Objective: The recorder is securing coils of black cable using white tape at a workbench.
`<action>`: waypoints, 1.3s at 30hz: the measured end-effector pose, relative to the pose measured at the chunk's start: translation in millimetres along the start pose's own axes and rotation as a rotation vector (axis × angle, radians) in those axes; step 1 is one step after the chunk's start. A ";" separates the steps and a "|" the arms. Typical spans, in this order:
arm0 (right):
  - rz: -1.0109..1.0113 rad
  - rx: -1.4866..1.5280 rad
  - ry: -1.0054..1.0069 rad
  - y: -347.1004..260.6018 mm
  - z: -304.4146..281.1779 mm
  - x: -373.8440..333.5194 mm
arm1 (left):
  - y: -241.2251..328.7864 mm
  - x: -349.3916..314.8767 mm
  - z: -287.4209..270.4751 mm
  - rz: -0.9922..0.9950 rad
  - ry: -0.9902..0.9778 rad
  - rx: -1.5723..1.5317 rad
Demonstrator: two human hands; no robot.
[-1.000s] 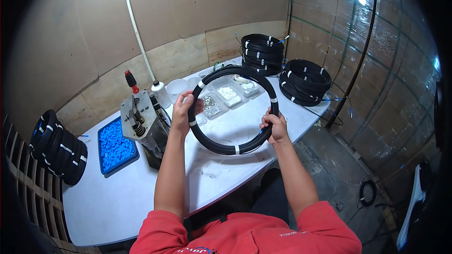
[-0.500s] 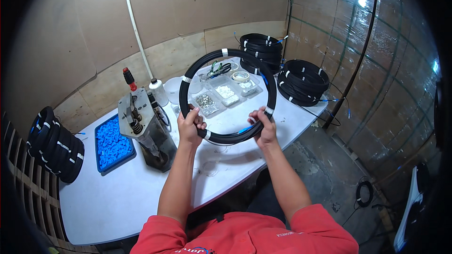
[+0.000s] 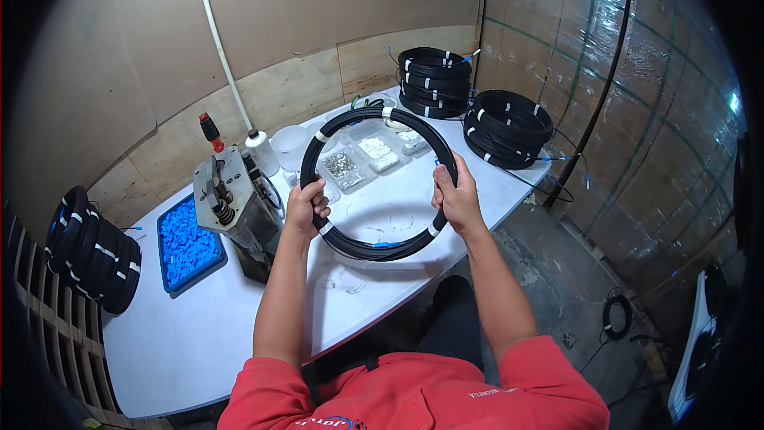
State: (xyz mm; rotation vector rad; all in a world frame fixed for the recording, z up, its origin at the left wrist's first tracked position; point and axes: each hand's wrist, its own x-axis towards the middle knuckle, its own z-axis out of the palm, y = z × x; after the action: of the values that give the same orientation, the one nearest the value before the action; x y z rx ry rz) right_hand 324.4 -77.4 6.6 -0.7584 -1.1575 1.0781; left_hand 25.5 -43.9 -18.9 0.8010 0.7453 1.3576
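Observation:
A coil of black cable (image 3: pixel 382 252), bound with several white bands, is held up over the table between both hands. My left hand (image 3: pixel 306 209) is closed round its left side, the fingers curled through to the inside. On the opposite side, my right hand (image 3: pixel 458 195) grips the coil with the thumb lying along its inner edge. A blue connector (image 3: pixel 387 244) shows against the inside of the lower rim. Behind the ring, partly seen through it, stand clear trays with silver metal parts (image 3: pixel 341 169) and white pieces (image 3: pixel 377 154).
Left on the white table (image 3: pixel 183 350) are a blue tray of small blue parts (image 3: pixel 189 243), a metal bench press (image 3: pixel 231 199) and a white bottle (image 3: pixel 261 151). Cable coils are stacked at the back (image 3: pixel 435 84), right (image 3: pixel 509 131) and far left (image 3: pixel 94 251). Another coil (image 3: pixel 617 318) lies on the floor.
The coil has come lower and turned in my hands, its blue connector shifting along the lower rim. My right hand has moved up the coil's right side and now grips it more fully.

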 end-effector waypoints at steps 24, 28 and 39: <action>-0.046 0.686 0.254 51.7 16.5 6.2 | -56.3 -24.1 57.8 0.268 -0.069 -0.206; -0.069 0.694 0.284 52.7 26.5 -2.4 | -58.9 -21.4 71.8 0.300 0.068 -0.307; -0.173 0.471 0.242 58.9 10.9 -14.0 | -38.0 -13.6 64.8 0.218 -0.076 -0.172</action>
State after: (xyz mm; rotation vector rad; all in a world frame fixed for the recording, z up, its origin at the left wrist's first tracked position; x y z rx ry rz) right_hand 297.7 -71.6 -48.5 -0.3959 -0.7099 1.0281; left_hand 99.3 -63.1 -16.0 0.8089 0.4846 1.5548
